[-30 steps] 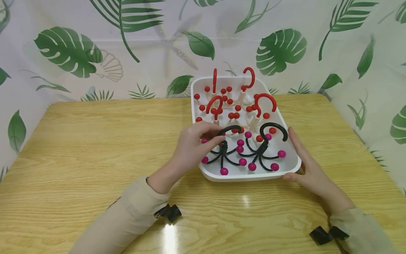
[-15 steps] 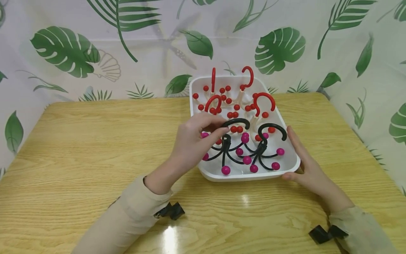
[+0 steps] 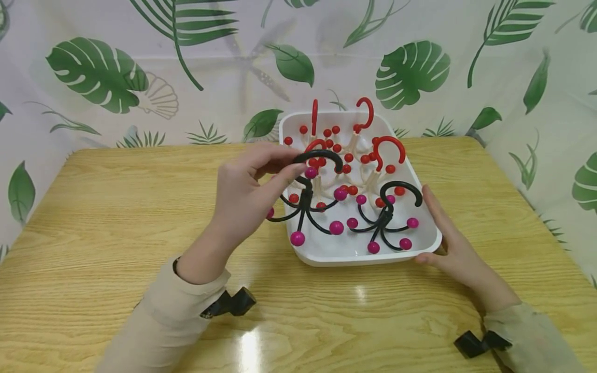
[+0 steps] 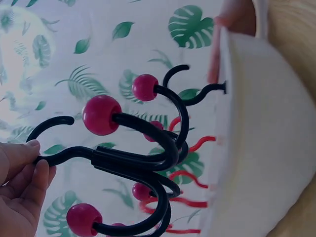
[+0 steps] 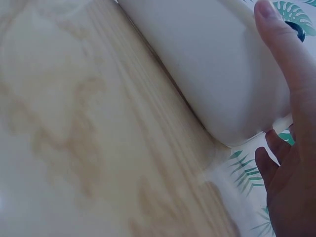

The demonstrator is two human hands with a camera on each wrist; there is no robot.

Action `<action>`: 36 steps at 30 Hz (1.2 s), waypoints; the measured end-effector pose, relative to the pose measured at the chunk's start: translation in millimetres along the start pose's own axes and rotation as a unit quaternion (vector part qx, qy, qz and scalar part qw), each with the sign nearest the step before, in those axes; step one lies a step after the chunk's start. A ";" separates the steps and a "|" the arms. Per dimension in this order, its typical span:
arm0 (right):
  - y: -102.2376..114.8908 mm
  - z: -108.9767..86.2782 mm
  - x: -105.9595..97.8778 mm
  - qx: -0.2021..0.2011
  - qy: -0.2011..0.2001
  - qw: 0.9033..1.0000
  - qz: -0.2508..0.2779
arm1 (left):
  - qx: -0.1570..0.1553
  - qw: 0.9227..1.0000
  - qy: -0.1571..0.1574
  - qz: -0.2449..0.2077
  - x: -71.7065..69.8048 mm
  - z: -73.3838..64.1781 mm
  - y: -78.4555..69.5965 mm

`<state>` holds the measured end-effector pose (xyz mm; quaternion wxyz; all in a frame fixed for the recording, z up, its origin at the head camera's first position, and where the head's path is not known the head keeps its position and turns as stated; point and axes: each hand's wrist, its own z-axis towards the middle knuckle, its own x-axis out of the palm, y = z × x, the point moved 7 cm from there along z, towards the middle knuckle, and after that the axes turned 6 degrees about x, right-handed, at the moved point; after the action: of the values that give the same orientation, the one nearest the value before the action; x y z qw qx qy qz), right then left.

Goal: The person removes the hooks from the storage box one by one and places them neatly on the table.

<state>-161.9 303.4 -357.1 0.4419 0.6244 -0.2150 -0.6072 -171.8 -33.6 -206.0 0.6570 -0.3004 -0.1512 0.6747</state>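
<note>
My left hand (image 3: 247,189) pinches a black hanging hook (image 3: 305,199) between thumb and fingers, by its curved top. This hook has several bent prongs tipped with magenta balls, and it hangs over the left side of a white plastic bin (image 3: 364,260). In the left wrist view the pinched hook (image 4: 123,160) appears large, apart from the bin wall (image 4: 266,133). A matching black hook (image 3: 386,215) stands in the bin's front right. At that corner my right hand (image 3: 459,259) holds the bin, thumb on the front and fingers along the right side.
Several similar hooks with red tops (image 3: 391,141), pale bodies and red balls (image 3: 349,157) stand behind in the bin. Under it lies a wood-grain table (image 3: 154,207). A leaf-printed backdrop (image 3: 336,67) borders the table at the back and sides.
My left hand has lifted the near-left black hook up and moved it left, partly beyond the bin's left rim. My right hand and the bin stay in place.
</note>
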 end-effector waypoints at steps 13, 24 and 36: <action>-0.7 -0.4 0.2 -0.001 0.000 1.000 0.003 | -0.088 0.987 -0.111 0.079 -75.1 13.2 15.6; -1.8 -0.3 -0.3 0.005 -0.001 1.000 -0.003 | -0.189 0.953 -0.213 0.103 -143.2 1.6 69.6; -1.8 -0.3 -0.2 0.001 -0.001 1.000 -0.002 | -0.280 0.914 -0.273 0.105 -173.7 -23.1 122.4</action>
<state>-162.1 304.5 -358.5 0.4397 0.6250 -0.2146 -0.6083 -262.9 -219.0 -261.3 0.4048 -0.2901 -0.4750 0.7255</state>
